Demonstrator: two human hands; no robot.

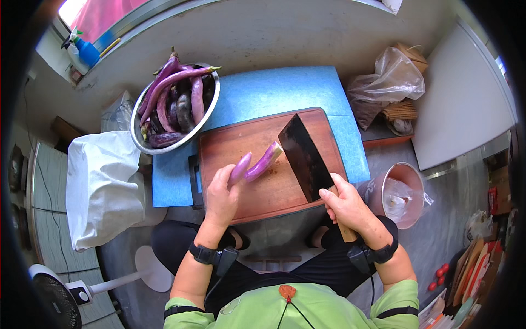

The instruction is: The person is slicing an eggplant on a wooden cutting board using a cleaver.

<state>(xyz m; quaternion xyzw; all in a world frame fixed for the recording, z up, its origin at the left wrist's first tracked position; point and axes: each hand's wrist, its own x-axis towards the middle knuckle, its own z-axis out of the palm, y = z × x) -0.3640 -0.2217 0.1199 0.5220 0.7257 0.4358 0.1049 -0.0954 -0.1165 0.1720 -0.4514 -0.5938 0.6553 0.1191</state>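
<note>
My left hand holds a purple eggplant piece by its lower end, over the left part of a wooden cutting board. Just right of it lies another eggplant piece, its pale end towards the upper right. In my right hand is the wooden handle of a cleaver; the wide dark blade is over the right side of the board, apart from the eggplant. A metal bowl heaped with long purple eggplants stands beyond the board at the upper left.
The board rests on a low table with a blue cover. A pink bucket with a plastic bag inside stands at the right. White cloth covers something at the left, and a fan is at the lower left.
</note>
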